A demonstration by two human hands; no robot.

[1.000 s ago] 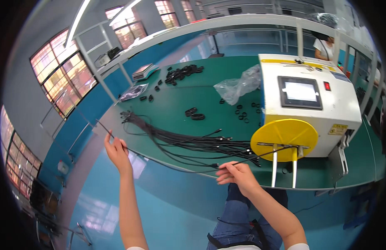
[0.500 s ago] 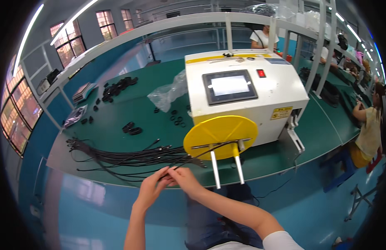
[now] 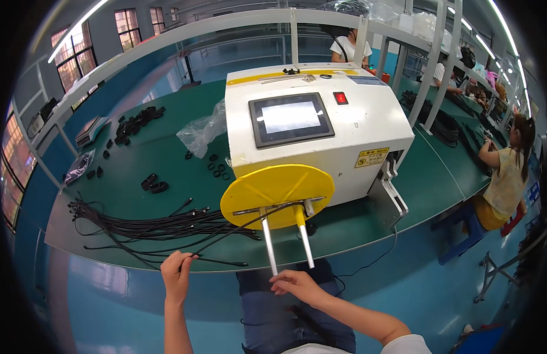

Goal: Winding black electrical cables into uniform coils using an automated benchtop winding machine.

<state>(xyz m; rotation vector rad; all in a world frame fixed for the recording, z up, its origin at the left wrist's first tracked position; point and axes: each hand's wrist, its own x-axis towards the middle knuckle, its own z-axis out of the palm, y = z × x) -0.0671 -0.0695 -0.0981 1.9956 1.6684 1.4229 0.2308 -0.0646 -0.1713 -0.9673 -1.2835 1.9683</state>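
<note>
My left hand (image 3: 177,272) is closed round a thin black cable (image 3: 217,237) at the table's front edge. This cable runs up to the right, across the yellow disc (image 3: 279,192) of a white machine (image 3: 350,153), between two silver rods that stick out of the disc. Close to the free end of the left rod (image 3: 267,242) is my right hand (image 3: 297,286), fingers loosely bent, with nothing visible in it; whether its fingertips touch the rod is unclear. A bundle of black cables (image 3: 138,227) lies on the table left of the disc.
On the green table (image 3: 132,183) lie black small parts (image 3: 138,124), black rings (image 3: 219,171) and a clear plastic bag (image 3: 202,133). A metal bracket (image 3: 391,197) juts from the machine's right side. Further right a co-worker (image 3: 503,165) sits beside a blue stool (image 3: 456,236).
My right hand has left the cable beside my left hand and moved right and down to the left rod's end. The left hand still grips the cable. The view has shifted to the right.
</note>
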